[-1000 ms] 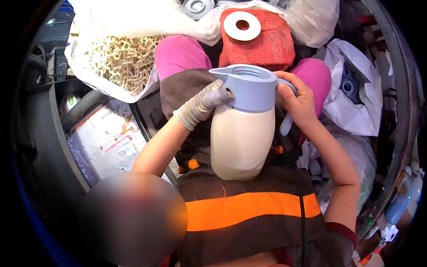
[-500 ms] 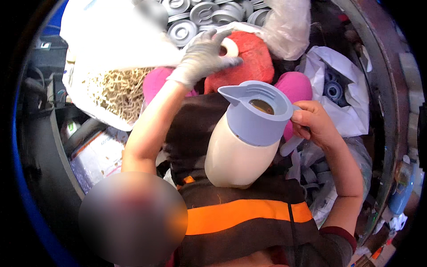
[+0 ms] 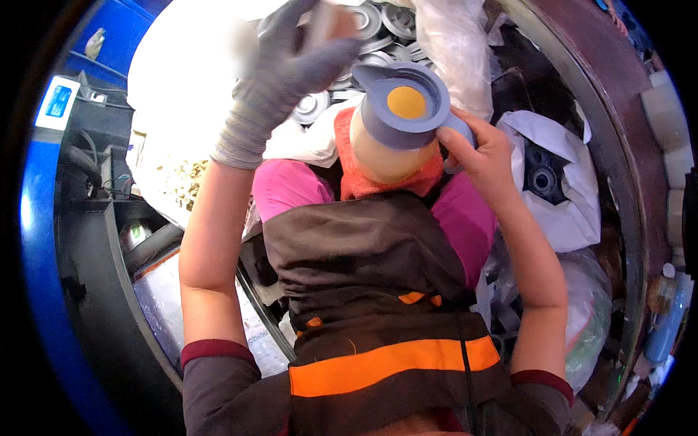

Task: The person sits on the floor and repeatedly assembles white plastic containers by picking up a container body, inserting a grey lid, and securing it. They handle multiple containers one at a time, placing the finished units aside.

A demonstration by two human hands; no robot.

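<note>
My right hand (image 3: 480,152), bare, is closed round the handle of a thermos jug (image 3: 385,160). The jug has a cream body and a grey-blue spouted top (image 3: 403,134); a yellow-orange disc (image 3: 406,102) shows in the top's round opening. It tilts above a red cloth (image 3: 349,163) between my knees. Up at the left, my left hand (image 3: 280,76) wears a grey knitted glove. Its thumb and fingers grip a small pale ring (image 3: 320,27), brownish on one side and smeared by motion.
Grey round lids (image 3: 313,107) fill a white sack beyond the jug. Pale shredded pieces (image 3: 185,182) lie in a white bag at left. Dark ringed parts (image 3: 542,178) sit in a white bag at right, beside a curved metal rim (image 3: 618,145).
The jug has moved away from my body toward the red cloth. My gloved left hand has risen with the ring, up and to the left. The disc in the jug's opening now looks bright yellow-orange.
</note>
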